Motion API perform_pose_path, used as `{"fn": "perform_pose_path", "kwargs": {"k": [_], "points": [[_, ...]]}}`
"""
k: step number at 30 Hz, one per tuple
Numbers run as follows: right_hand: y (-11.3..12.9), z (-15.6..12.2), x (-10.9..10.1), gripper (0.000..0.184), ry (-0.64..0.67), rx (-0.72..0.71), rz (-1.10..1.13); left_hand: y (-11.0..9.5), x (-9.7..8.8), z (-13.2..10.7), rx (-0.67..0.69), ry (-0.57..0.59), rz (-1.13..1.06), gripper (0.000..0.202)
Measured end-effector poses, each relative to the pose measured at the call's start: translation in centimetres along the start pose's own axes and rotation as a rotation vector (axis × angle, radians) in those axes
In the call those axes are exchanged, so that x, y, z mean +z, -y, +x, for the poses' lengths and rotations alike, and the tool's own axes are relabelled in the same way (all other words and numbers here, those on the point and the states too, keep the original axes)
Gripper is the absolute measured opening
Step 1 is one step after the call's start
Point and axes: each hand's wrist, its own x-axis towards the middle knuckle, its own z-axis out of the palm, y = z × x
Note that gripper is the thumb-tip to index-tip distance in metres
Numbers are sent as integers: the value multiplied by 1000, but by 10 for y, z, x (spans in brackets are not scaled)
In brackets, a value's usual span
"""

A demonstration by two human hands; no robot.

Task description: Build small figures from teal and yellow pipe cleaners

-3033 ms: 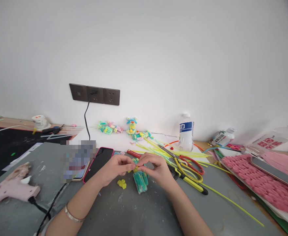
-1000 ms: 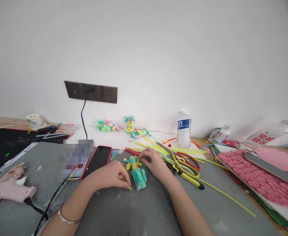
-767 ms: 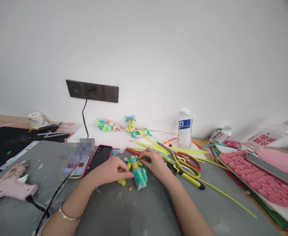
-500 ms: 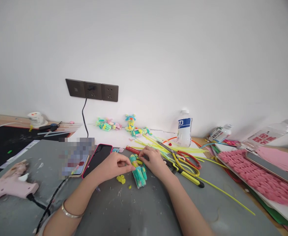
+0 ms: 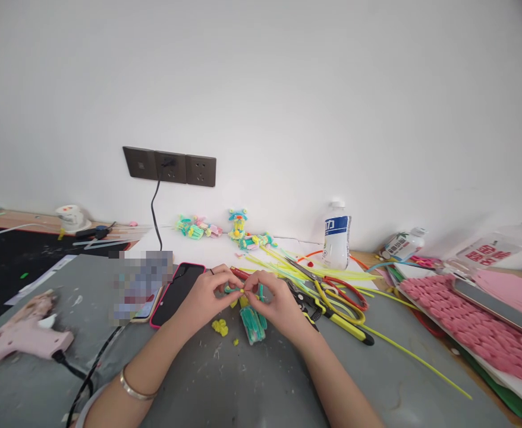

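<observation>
My left hand (image 5: 210, 292) and my right hand (image 5: 273, 300) meet fingertip to fingertip, both closed in a pinch. A small yellow piece (image 5: 242, 291) shows between their tips; its kind is too small to make out. Just below them a teal fuzzy pipe-cleaner figure (image 5: 253, 326) lies on the grey mat, its upper end partly covered by my fingers. To its left sit a yellow fuzzy clump (image 5: 220, 327) and a tiny yellow bit (image 5: 236, 342).
Scissors (image 5: 312, 273) and yellow-handled pliers (image 5: 345, 324) lie right among yellow pipe cleaners (image 5: 421, 371). A phone (image 5: 178, 294) and pink glue gun (image 5: 29, 333) are left. Finished fuzzy figures (image 5: 238, 226) and a bottle (image 5: 336, 238) stand by the wall.
My hands have come together above the teal figure, and their fingertips now pinch a small yellow piece. Before, they were apart on either side of the figure's upper end.
</observation>
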Motion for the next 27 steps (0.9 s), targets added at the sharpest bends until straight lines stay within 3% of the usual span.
{"fn": "perform_pose_path", "kwargs": {"k": [18, 27], "points": [[6, 2, -4, 4, -35, 13, 186, -7, -2, 0, 66, -91, -94, 9], [8, 2, -7, 17, 0, -20, 214, -5, -1, -2, 117, -94, -85, 10]]}}
